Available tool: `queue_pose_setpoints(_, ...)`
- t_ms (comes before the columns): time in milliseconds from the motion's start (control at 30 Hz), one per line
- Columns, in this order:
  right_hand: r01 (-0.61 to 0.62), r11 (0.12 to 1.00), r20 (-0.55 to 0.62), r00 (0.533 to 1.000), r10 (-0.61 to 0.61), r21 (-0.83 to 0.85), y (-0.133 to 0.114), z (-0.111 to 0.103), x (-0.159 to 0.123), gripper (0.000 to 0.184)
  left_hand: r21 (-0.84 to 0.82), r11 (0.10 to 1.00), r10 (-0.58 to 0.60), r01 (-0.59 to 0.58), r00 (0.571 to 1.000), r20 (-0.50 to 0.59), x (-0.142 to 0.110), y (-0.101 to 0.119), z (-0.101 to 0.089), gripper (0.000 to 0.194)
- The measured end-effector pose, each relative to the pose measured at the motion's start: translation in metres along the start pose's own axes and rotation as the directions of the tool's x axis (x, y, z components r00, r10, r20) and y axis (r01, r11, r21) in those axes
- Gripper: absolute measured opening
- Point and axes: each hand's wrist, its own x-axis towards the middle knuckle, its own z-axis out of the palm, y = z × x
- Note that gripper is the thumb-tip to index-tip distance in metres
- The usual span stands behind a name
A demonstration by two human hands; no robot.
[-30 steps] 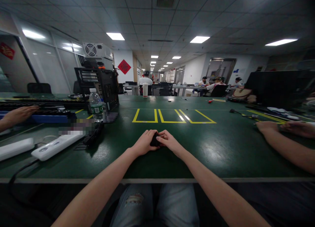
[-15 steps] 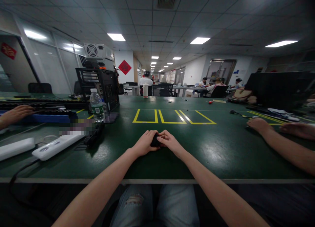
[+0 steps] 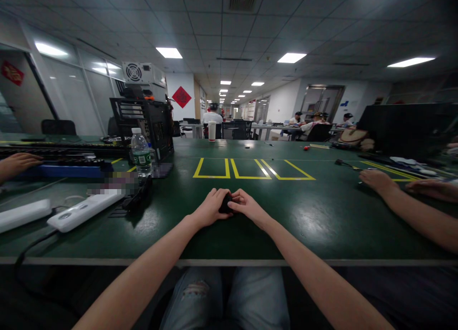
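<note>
A small black object (image 3: 225,204) sits between my hands, low over the green table (image 3: 257,239); its kind is hidden by my fingers. My left hand (image 3: 212,207) is closed around its left side, thumb low in front. From the right, my right hand (image 3: 247,207) presses fingers and thumb against the same object. Beyond both hands, yellow tape outlines (image 3: 250,178) mark several areas on the tabletop.
To the left stand a water bottle (image 3: 140,153), a black computer case (image 3: 153,124) and white power strips (image 3: 84,210). A white cup (image 3: 212,132) is at the back. Other people's hands rest at the far left (image 3: 17,165) and right (image 3: 379,183). A monitor (image 3: 404,132) stands at right.
My hands keep nearly the same place and grip on the black object. The other person's hand at the far left has shifted slightly left.
</note>
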Motion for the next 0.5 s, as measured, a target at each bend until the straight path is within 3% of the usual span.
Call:
queue_pose_setpoints(267,-0.044,0.999,-0.045,0.998,0.044,-0.002,0.0104,0.0001,0.0077,0.032,0.023,1.0,-0.021,0.022,1.0,-0.018,-0.0006,0.0007,0.002,0.059)
queue_pose_setpoints(500,0.005,1.0,0.008,1.0,-0.005,0.031,0.0034,-0.0007,0.0018,0.034,-0.027,1.0,-0.005,0.006,1.0,0.022,-0.0005,-0.0035,0.0051,0.058)
